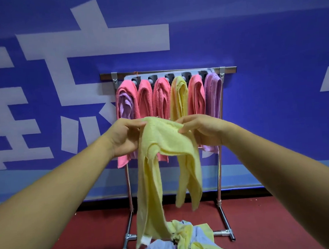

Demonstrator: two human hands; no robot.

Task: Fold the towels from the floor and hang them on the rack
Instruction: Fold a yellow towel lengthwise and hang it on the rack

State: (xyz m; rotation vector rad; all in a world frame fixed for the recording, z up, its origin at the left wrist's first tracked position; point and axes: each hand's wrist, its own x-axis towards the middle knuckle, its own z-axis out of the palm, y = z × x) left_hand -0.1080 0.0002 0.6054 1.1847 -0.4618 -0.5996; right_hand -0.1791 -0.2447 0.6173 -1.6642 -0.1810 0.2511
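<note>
A pale yellow towel (161, 143) hangs in front of me, held up at its top edge by both hands. My left hand (125, 137) pinches its left corner and my right hand (202, 129) pinches the right part. The cloth droops in two long uneven tails down toward a heap of yellow, light blue and purple towels (186, 242) on the floor. Behind it stands the metal rack (168, 72), with several folded towels hung over its pegs: pink ones (144, 98), a yellow one (178, 96) and a purple one (212, 92).
The rack stands on thin chrome legs (221, 207) with feet on a dark red floor (89, 234). Right behind it is a blue wall banner (272, 79) with large white characters.
</note>
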